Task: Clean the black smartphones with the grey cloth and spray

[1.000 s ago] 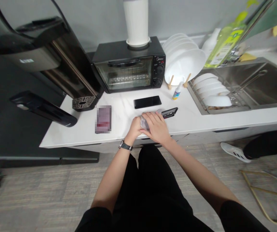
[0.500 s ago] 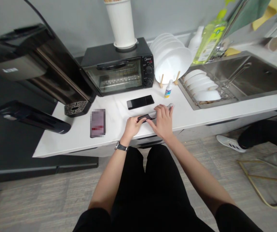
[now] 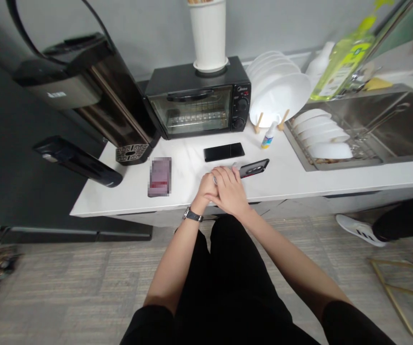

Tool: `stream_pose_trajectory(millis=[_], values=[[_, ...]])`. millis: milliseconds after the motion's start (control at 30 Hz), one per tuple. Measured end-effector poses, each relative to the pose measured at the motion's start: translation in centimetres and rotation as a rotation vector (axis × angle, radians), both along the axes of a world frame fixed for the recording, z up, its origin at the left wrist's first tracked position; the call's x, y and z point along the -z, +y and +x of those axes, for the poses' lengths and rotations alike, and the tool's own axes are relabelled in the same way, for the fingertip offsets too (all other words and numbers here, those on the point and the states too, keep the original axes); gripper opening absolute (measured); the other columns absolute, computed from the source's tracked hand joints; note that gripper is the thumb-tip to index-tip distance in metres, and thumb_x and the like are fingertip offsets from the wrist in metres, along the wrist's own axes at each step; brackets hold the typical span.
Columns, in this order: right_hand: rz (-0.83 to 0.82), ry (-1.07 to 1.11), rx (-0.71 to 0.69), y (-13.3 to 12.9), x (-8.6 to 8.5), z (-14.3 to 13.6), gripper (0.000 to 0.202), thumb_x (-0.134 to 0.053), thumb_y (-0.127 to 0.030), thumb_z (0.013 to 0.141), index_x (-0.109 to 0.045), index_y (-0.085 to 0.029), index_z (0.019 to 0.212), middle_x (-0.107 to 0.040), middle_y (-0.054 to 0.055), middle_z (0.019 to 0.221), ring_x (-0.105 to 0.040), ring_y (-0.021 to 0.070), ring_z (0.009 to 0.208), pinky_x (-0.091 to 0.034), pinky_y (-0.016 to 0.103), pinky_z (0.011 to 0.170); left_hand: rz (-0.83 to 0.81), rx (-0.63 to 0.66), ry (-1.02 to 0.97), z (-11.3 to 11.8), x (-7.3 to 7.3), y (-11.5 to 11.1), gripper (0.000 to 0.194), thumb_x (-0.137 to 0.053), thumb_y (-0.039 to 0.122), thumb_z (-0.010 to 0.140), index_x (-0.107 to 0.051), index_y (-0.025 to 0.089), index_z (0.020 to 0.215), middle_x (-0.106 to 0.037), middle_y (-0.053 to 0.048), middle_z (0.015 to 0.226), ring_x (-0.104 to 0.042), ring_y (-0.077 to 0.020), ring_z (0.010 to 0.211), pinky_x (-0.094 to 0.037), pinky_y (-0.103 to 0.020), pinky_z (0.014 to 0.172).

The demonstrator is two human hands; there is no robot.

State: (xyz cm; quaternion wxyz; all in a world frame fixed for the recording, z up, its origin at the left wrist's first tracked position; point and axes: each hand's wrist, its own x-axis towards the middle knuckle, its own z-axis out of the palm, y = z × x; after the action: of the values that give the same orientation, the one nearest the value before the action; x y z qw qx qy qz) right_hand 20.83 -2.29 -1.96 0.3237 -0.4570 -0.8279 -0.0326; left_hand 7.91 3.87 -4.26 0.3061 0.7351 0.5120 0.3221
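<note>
phone [image 3: 254, 168] crosswise, camera end [image 3: 258, 166] rightward

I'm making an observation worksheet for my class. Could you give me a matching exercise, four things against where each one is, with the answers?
Things
1. phone with camera lenses
2. small spray bottle
3. toaster oven
4. bowls

Places
A. standing in front of the plates
B. at the left end of the sink
C. jutting out past the fingers of the right hand
D. beneath a white container

Pairs: 1-C, 2-A, 3-D, 4-B
</note>
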Motion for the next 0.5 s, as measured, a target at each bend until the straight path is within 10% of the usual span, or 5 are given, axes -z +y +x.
stream_pose_trajectory(millis=[167, 500], values=[[0.039, -0.093, -0.022, 0.5, -0.3, 2.2, 0.073, -0.040, -0.066, 0.107, -0.052, -0.008, 0.150, -0.062, 0.020, 0.148, -0.053, 0.0360, 0.137, -0.030, 0.052, 0.124, 0.001, 0.034, -0.035, -0.4, -0.4, -0.4, 0.020, -0.062, 0.010, 0.081, -0.058, 0.017, 0.062, -0.060, -0.001, 0.060, -0.053, -0.0164, 0.061, -0.043, -0.029, 0.062], [0.054, -0.004, 0.354, 1.4, -0.1, 10.6, 0.063, -0.034, -0.067, 0.108, -0.062, -0.013, 0.125, -0.068, 0.019, 0.125, -0.059, 0.0350, 0.116, -0.041, 0.053, 0.113, 0.027, 0.047, -0.089, 0.0, -0.4, -0.6, 0.040, -0.063, 0.048, 0.097, -0.073, 0.016, 0.076, -0.057, 0.001, 0.059, -0.049, -0.0151, 0.057, -0.035, -0.025, 0.054]])
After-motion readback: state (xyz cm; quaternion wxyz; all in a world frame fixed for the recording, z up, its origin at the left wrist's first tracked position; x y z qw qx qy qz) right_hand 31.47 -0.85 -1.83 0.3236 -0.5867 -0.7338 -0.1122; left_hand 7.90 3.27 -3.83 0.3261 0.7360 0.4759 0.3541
